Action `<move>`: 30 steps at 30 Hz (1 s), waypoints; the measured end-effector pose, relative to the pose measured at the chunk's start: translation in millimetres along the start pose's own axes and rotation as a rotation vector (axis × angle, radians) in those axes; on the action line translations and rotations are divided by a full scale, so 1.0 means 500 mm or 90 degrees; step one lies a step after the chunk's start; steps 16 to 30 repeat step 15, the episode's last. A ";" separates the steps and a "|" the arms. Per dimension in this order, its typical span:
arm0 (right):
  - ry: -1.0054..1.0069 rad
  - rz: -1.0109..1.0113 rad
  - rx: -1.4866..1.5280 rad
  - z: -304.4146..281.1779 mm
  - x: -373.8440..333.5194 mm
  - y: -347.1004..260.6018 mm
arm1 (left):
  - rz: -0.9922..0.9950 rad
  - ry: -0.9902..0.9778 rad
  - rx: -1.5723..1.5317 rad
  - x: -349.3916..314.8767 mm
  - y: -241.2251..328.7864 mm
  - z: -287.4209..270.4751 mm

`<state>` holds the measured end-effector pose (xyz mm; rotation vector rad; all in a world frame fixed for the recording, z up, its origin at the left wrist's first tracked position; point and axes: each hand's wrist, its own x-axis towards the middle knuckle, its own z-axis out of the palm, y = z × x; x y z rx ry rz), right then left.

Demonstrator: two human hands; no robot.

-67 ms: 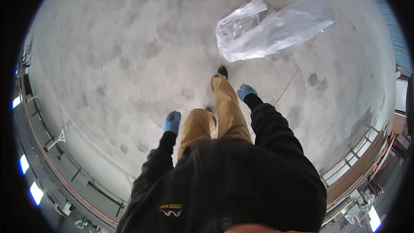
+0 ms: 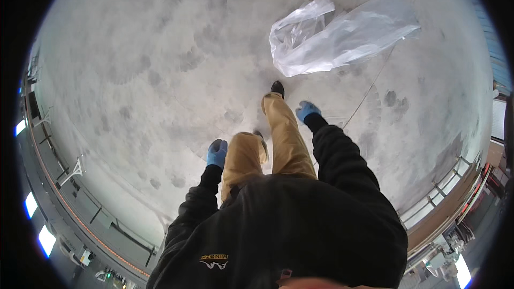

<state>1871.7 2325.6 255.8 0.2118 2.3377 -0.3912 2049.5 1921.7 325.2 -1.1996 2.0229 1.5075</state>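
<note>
My left hand (image 2: 217, 153), in a blue glove with darker fingertips, hangs beside my left thigh with its fingers curled together. Farther out and to the right is my right hand (image 2: 308, 109), gloved the same way and loosely closed. Nothing shows in either hand. Ahead of the right hand, a crumpled clear plastic sheet or bag (image 2: 348, 40) lies on the grey floor (image 2: 160, 75). Neither hand touches it. The right hand is the nearer one to it.
My dark shoe (image 2: 277, 88) is just short of the plastic. A thin seam (image 2: 369, 93) runs across the floor on the right. White brackets (image 2: 75, 170) and a long grey rail-like structure line the left rim. Equipment (image 2: 447, 249) and a brown panel stand at the lower right.
Very little differs. My two hands have shifted slightly right in the picture, the right one also a touch up. The plastic lies as before.
</note>
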 end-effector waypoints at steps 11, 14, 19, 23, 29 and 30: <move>-0.077 -0.043 -0.265 -0.015 0.655 -0.140 | -0.087 -0.080 0.020 0.258 0.155 0.162; -0.099 0.008 -0.407 0.064 0.795 -0.134 | -0.146 -0.093 -0.035 0.333 0.152 0.167; -0.112 0.019 -0.394 0.081 0.835 -0.137 | -0.175 -0.099 -0.011 0.361 0.153 0.164; -0.112 0.019 -0.394 0.081 0.835 -0.137 | -0.175 -0.099 -0.011 0.361 0.153 0.164; -0.112 0.019 -0.394 0.081 0.835 -0.137 | -0.175 -0.099 -0.011 0.361 0.153 0.164; -0.112 0.019 -0.394 0.081 0.835 -0.137 | -0.175 -0.099 -0.011 0.361 0.153 0.164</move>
